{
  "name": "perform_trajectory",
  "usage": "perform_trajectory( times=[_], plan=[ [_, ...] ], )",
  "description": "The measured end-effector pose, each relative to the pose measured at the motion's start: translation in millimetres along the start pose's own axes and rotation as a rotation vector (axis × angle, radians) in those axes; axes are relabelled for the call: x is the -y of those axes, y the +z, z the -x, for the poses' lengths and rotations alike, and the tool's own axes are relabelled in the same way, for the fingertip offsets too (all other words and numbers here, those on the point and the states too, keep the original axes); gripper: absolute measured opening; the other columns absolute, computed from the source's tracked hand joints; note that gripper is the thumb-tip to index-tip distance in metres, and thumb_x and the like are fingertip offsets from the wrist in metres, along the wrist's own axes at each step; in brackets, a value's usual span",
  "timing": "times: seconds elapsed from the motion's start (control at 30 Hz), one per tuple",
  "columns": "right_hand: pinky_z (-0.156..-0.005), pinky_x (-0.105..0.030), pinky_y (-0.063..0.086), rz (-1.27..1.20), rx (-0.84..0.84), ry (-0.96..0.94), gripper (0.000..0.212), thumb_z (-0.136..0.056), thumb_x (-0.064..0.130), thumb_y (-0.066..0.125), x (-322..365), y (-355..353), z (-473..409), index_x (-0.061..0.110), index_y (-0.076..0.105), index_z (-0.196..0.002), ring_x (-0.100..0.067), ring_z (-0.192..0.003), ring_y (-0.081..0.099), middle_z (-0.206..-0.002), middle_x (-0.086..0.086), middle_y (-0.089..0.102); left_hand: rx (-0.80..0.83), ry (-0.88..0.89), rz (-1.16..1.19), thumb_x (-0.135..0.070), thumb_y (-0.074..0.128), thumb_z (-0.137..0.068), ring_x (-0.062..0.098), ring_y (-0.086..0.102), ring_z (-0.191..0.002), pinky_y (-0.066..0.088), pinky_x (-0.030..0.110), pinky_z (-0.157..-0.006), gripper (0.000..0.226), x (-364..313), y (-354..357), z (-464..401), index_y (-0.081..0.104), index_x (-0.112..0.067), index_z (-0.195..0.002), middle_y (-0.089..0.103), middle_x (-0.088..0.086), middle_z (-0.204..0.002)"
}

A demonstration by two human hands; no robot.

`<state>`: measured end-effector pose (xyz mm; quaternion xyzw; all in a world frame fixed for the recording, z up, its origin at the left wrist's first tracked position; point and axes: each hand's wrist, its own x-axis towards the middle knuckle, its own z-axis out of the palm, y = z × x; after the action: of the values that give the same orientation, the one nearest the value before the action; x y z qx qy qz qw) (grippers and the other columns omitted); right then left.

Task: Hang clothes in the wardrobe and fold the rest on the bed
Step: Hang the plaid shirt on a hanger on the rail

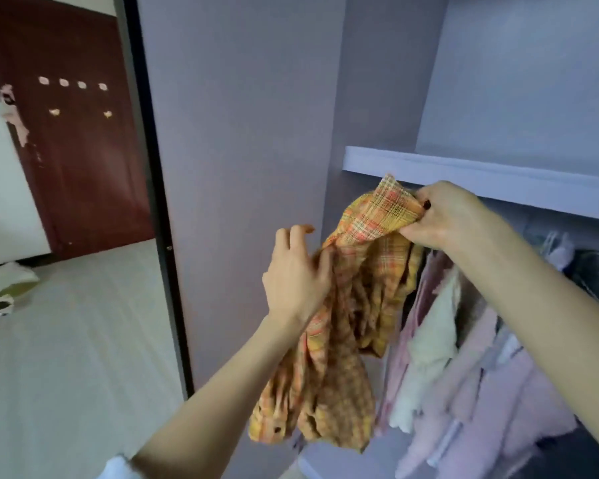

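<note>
From the head view, your right hand (453, 216) pinches the top of the plaid shirt (353, 305) just under the shelf (481, 178), while your left hand (298, 274) grips a lower fold. The shirt hangs lengthwise downward, left of the hung clothes (464, 357); your right hand seems nearer the rail. No hanger, label or writing shows.
</note>
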<state>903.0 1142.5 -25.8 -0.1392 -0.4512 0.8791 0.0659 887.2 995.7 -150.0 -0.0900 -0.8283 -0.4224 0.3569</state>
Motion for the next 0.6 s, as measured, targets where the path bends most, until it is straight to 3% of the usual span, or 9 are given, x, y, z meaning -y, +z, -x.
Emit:
perform_trajectory(
  times=[0.07, 0.13, 0.17, 0.23, 0.27, 0.33, 0.43, 0.5, 0.6],
  plan=[
    [-0.070, -0.034, 0.052, -0.094, -0.071, -0.015, 0.021, -0.092, -0.006, 0.026, 8, -7, -1, 0.004, 0.044, -0.092, -0.020, -0.082, 0.057, -0.086, -0.011, 0.052, -0.069, 0.050, 0.087, -0.028, 0.056, -0.090, 0.019, 0.055, -0.091, 0.049, 0.039, -0.068, 0.023, -6, 6, -2, 0.050, -0.014, -0.108, 0.048, -0.001, -0.109],
    [-0.085, -0.029, 0.047, 0.147, -0.160, -0.108, 0.018, -0.090, -0.005, 0.027, 11, -13, 1, 0.010, 0.038, -0.093, -0.016, -0.086, 0.050, -0.088, -0.008, 0.044, -0.026, 0.162, 0.218, -0.022, 0.055, -0.089, 0.016, 0.052, -0.073, 0.048, 0.037, -0.062, 0.009, -12, 18, 5, 0.050, -0.015, -0.092, 0.051, -0.004, -0.087],
    [-0.081, -0.026, 0.047, 0.406, -0.193, -0.190, 0.015, -0.090, -0.001, 0.033, 14, -20, 3, 0.011, 0.039, -0.085, -0.015, -0.079, 0.050, -0.083, -0.005, 0.042, 0.063, 0.205, 0.279, -0.022, 0.053, -0.089, 0.016, 0.051, -0.066, 0.047, 0.036, -0.061, 0.007, -16, 25, 12, 0.050, -0.015, -0.088, 0.051, -0.008, -0.076],
    [-0.055, -0.017, 0.043, 1.087, -0.267, -0.335, 0.020, -0.086, 0.017, 0.056, 18, -36, 7, 0.015, 0.044, -0.070, -0.012, -0.056, 0.047, -0.068, 0.001, 0.046, 0.252, 0.253, 0.359, -0.026, 0.051, -0.089, 0.015, 0.054, -0.063, 0.047, 0.033, -0.061, 0.012, -26, 44, 28, 0.056, -0.015, -0.090, 0.051, -0.013, -0.066],
    [-0.046, -0.017, 0.041, 1.338, -0.302, -0.402, 0.021, -0.080, 0.025, 0.066, 14, -37, 7, 0.016, 0.049, -0.071, -0.012, -0.051, 0.047, -0.064, 0.001, 0.050, 0.300, 0.242, 0.366, -0.029, 0.052, -0.089, 0.014, 0.056, -0.069, 0.048, 0.032, -0.065, 0.015, -27, 51, 33, 0.057, -0.016, -0.096, 0.055, -0.013, -0.072],
    [-0.051, -0.020, 0.045, 1.677, -0.411, -0.465, 0.024, -0.073, 0.034, 0.071, 11, -39, 10, 0.017, 0.056, -0.081, -0.020, -0.053, 0.051, -0.063, -0.003, 0.054, 0.376, 0.160, 0.376, -0.034, 0.058, -0.088, 0.014, 0.055, -0.094, 0.046, 0.029, -0.080, 0.033, -35, 71, 41, 0.051, -0.016, -0.114, 0.058, -0.006, -0.101],
    [-0.045, -0.023, 0.030, 1.706, -0.520, -0.424, 0.032, -0.072, 0.037, 0.070, 13, -41, 9, 0.015, 0.046, -0.068, -0.018, -0.046, 0.034, -0.053, -0.001, 0.038, 0.369, -0.051, 0.330, -0.040, 0.065, -0.082, 0.018, 0.040, -0.109, 0.034, 0.023, -0.079, 0.056, -49, 96, 40, 0.039, -0.010, -0.121, 0.042, 0.003, -0.119],
    [-0.041, -0.024, 0.023, 1.683, -0.540, -0.409, 0.041, -0.074, 0.040, 0.070, 16, -50, 12, 0.017, 0.039, -0.061, -0.016, -0.044, 0.029, -0.051, 0.000, 0.033, 0.287, -0.115, 0.284, -0.041, 0.063, -0.083, 0.020, 0.041, -0.106, 0.033, 0.026, -0.075, 0.050, -59, 104, 36, 0.041, -0.008, -0.113, 0.042, 0.004, -0.113],
    [-0.049, -0.026, 0.027, 1.695, -0.587, -0.401, 0.042, -0.075, 0.048, 0.067, 25, -70, 21, 0.015, 0.045, -0.063, -0.014, -0.045, 0.036, -0.051, 0.000, 0.039, 0.268, -0.112, 0.263, -0.027, 0.053, -0.087, 0.027, 0.051, -0.097, 0.033, 0.031, -0.070, 0.027, -65, 109, 26, 0.041, -0.010, -0.103, 0.045, 0.003, -0.105]
  ],
)
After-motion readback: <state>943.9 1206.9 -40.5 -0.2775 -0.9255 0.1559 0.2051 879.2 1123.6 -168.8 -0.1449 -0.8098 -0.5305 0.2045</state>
